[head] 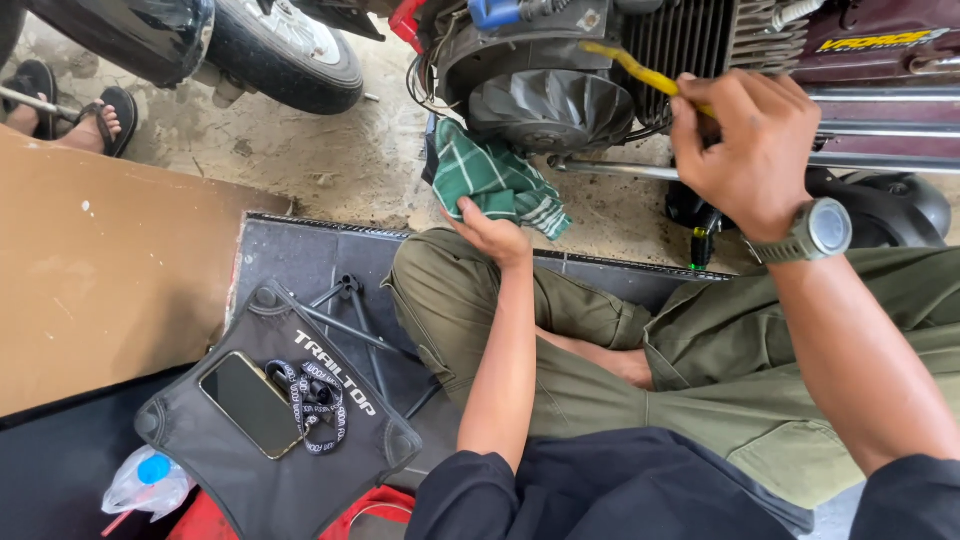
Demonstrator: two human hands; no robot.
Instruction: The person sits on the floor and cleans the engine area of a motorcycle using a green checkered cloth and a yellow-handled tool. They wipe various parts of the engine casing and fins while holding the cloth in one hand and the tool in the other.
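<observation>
Gripping slim yellow brush [640,72], checked green cloth [497,180]

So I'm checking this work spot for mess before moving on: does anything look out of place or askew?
Mostly the green checked cloth: it hangs crumpled from the engine's underside, the left hand gripping its lower edge. A phone and lanyard lie loose on the folding stool. No spill shows.

Daylit dusty concrete floor [320,160], black mat [300,255], brown board [100,270].

Checked cloth rag [497,180], seemingly plastic brush [632,68]
</observation>
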